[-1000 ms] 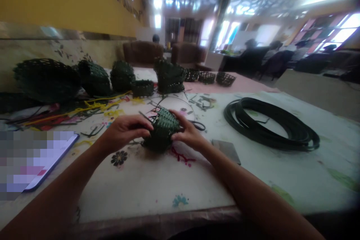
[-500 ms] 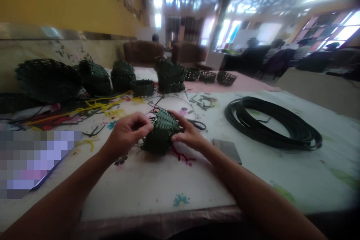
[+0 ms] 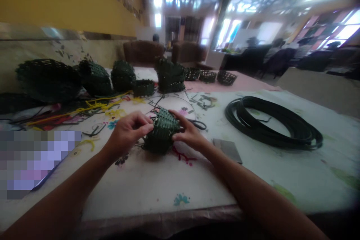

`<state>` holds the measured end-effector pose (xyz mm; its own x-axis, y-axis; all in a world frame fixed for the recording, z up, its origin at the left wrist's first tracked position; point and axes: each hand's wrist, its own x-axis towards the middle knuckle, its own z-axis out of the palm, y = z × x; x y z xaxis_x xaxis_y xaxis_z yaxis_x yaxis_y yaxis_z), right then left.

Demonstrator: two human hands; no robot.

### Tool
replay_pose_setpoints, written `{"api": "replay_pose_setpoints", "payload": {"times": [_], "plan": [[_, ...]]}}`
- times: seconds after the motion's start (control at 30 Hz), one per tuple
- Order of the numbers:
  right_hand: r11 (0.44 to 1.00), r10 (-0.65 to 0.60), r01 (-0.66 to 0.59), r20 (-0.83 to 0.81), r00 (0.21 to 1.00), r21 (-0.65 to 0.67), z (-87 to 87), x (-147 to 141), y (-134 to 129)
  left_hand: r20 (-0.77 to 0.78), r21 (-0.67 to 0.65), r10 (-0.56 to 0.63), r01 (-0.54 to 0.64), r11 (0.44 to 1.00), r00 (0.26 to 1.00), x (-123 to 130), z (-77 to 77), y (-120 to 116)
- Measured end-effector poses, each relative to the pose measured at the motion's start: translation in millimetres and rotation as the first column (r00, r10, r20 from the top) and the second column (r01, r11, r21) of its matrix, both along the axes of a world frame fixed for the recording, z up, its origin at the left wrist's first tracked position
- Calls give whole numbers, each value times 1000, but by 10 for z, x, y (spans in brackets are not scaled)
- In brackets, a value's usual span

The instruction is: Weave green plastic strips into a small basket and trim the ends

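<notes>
A small dark green woven basket point(image 3: 161, 131) lies tilted on the flowered tablecloth point(image 3: 135, 187) between my hands. My left hand point(image 3: 131, 129) is closed in a pinch at the basket's left side; what lies between thumb and forefinger is too small to make out, though it seems to be the basket's edge or a strip. Around the right side curls my right hand point(image 3: 189, 131), thumb on the near face and fingers at the far top, gripping the basket. Behind this hand shows a black loop point(image 3: 198, 124), perhaps a scissors handle.
A coil of dark strapping point(image 3: 244, 120) lies at right, near a flat grey plate point(image 3: 228, 150). Several woven baskets point(image 3: 170, 77) line the back. Yellow strands point(image 3: 115, 113) and strip scraps point(image 3: 204, 100) are scattered about. A blurred-out flat item point(image 3: 42, 165) lies at left. People sit far behind.
Almost nothing differs. The basket and both hands keep their places, with at most a very slight shift of the basket and the view.
</notes>
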<state>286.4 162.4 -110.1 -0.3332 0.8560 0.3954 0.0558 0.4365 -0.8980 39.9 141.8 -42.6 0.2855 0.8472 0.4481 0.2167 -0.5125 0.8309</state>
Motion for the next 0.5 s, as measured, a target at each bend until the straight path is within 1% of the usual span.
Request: {"api": "replay_pose_setpoints", "payload": {"times": [0.27,0.37,0.5], "plan": [[1000,-19,19,-13,1000,-13,-15,-13,-17,16,-37,40,-39,999,999,26,-31,-18],[999,-33,33,-7,999,8,-21,-18,-24,27,-62,28,-26,998,999,22,-21,-27],[999,-31,31,9,999,40,-20,-21,-32,-17,-119,-10,8,993,1000,-16,36,-50]]}}
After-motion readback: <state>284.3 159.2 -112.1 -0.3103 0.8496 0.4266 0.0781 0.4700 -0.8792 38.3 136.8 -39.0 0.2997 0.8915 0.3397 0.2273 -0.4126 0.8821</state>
